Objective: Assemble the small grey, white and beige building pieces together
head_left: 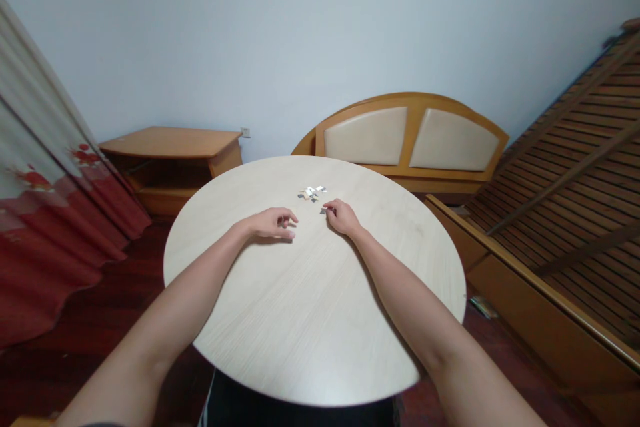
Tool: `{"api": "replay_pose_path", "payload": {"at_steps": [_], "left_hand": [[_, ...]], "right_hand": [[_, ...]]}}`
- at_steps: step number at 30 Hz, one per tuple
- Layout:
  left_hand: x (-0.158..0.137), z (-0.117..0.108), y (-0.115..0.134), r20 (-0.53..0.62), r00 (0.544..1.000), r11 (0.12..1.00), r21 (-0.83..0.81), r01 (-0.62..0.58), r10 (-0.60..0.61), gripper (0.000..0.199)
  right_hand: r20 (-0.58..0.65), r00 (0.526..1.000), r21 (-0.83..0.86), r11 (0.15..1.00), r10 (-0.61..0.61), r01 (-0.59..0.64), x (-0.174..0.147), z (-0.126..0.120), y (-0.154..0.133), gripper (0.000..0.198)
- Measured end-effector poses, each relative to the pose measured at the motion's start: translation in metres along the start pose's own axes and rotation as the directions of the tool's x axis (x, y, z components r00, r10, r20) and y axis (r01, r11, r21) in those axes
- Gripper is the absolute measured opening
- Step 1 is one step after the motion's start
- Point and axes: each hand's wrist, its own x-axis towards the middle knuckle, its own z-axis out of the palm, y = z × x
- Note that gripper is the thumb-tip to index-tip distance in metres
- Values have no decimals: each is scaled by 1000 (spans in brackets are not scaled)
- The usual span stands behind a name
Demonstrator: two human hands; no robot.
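Note:
On the round pale wooden table (300, 320) lies a small loose pile of jigsaw puzzle pieces (311, 193), some white, others dark or tan. My right hand (342, 217) is just to the right of and nearer than this pile. Its thumb and fingers are pinched at a small dark grey puzzle piece (323, 211), which sits at or just above the tabletop. My left hand (273, 223) rests on its side to the left of the pile. Its fingers are curved, with the thumb apart from them and nothing between.
A low wooden cabinet (175, 140) stands behind on the left, near a red and white curtain (65, 213). Behind the table is a headboard with cream panels (367, 135). Wooden slats (575, 167) and a long bed rail (540, 293) lean or lie at the right.

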Motion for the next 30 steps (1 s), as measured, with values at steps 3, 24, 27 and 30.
{"api": "replay_pose_path", "payload": {"at_steps": [3, 24, 27, 30], "left_hand": [[-6, -3, 6, 99, 995, 999, -21, 26, -23, 50], [12, 11, -15, -167, 986, 998, 60, 31, -20, 43], [12, 11, -14, -173, 984, 997, 69, 42, -30, 42], [13, 12, -15, -182, 983, 995, 82, 49, -34, 43]], "right_hand": [[41, 999, -24, 1000, -14, 15, 0, -1, 2, 33], [210, 977, -119, 993, 28, -3, 15, 1, -4, 53], [188, 980, -142, 989, 68, -41, 14, 0, -7, 52], [193, 981, -138, 990, 17, 10, 14, -1, -9, 54]]}}
